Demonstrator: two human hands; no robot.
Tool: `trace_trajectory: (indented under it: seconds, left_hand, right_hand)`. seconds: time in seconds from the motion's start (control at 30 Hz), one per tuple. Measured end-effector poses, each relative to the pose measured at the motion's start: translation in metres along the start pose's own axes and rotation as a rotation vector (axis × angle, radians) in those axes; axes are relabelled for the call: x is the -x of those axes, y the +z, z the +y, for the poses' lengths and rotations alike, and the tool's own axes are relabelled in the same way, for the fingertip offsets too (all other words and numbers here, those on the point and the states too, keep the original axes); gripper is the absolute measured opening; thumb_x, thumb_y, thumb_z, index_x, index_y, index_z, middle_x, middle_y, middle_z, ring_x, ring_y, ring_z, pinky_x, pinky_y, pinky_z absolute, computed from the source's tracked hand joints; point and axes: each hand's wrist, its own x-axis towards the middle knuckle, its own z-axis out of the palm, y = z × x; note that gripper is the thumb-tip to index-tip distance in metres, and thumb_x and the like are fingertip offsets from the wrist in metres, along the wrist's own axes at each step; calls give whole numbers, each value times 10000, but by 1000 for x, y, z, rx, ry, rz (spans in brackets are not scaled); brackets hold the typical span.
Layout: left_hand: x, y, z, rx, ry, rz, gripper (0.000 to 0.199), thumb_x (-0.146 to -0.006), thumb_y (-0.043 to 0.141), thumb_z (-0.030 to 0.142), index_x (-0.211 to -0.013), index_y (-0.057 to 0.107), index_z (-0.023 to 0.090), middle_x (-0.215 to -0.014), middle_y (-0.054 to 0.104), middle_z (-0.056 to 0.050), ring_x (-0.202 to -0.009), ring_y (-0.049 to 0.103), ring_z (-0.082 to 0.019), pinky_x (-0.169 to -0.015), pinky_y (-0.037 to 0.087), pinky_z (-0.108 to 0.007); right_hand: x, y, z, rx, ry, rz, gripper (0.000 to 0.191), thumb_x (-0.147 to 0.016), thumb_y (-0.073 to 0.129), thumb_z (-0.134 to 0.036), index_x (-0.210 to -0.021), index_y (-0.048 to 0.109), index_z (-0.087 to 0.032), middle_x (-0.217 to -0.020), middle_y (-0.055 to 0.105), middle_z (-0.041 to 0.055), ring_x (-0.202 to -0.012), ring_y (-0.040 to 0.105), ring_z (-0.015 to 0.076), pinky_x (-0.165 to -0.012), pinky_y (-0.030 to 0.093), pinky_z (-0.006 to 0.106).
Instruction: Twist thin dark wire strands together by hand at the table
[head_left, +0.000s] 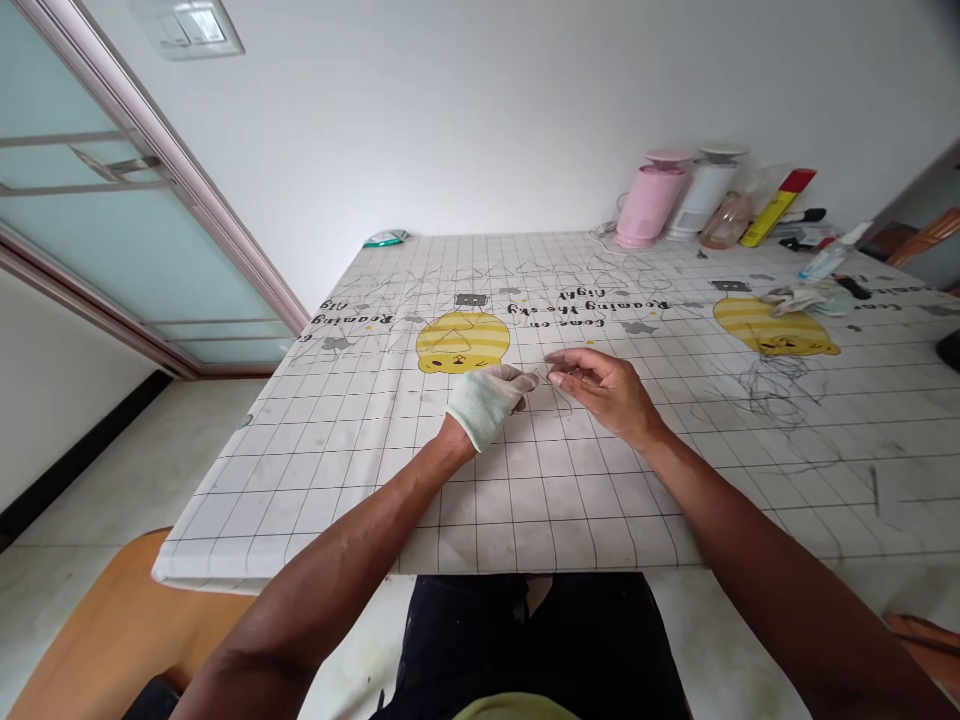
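Observation:
My left hand [499, 392], in a pale white-green knitted glove, is closed in a pinch above the checked tablecloth [360, 480]. A thin strand [561, 395], like thread or fine wire, shows faintly by its fingertips. Just to the right is my bare right hand [604, 388], its thumb and fingers a little apart and pointing at the gloved one. The two hands do not touch. To the right lies a loose tangle of thin dark strands [780, 388]. More fine looped strands [525, 268] are spread along the back of the cloth.
At the back right stand a pink cylindrical device [651, 200], a white one [703, 195], a yellow box with a red end [776, 208] and a clear bottle [832, 252]. A crumpled glove [814, 298] lies nearby. A small green-white packet [386, 239] sits at the back left corner.

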Motion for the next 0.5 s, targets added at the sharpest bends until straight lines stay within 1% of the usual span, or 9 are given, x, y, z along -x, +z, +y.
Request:
trace_trajectory:
  seconds: [0.07,0.13,0.2,0.27,0.43,0.5]
  left_hand:
    - [3,0,2,-28,6,-46,224,-877,661,410,-790,725,214,-637,669,18,-634,581,-131,-644,455,-256]
    - [6,0,5,-58,4,-83,218,-877,663,411,-816,736,215,-637,664,21,-643,590,-132,-650,459,-253]
    - [8,-1,7,-91,8,-101,218,-879,666,413,-831,745,216,-635,659,23,-654,604,-131,-658,464,-248]
    - [10,-1,9,-103,13,-106,213,-882,671,414,-861,760,221,-646,663,27,-663,614,-127,-664,470,-240]
    - [13,-5,10,-170,82,-132,239,-909,652,434,-872,765,227,-658,645,31,-657,584,-122,-650,460,-236]
    - [13,-6,10,-222,116,-150,275,-927,626,448,-828,747,221,-640,628,31,-643,568,-123,-642,443,-248]
  right_hand:
    - [-1,-3,1,-72,10,-62,279,-932,749,-458,-1133,789,-267,-1128,781,54,-1024,715,241,-899,569,390]
    - [-2,-5,1,-116,5,-106,229,-932,758,-436,-1078,809,-267,-1064,785,44,-1007,712,233,-894,561,382]
    - [-2,-6,1,-155,-9,-132,189,-933,762,-422,-1021,820,-265,-1008,781,35,-974,706,221,-876,554,370]
    - [-1,-7,0,-193,-5,-158,186,-943,752,-424,-1005,825,-265,-969,771,29,-943,694,212,-860,548,363]
    - [-2,-6,1,-295,43,-186,228,-961,730,-456,-1048,833,-271,-1055,774,42,-979,686,217,-891,550,369]
    - [-2,-3,3,-362,75,-191,231,-951,743,-465,-1028,838,-269,-1032,779,46,-958,694,217,-899,558,375]
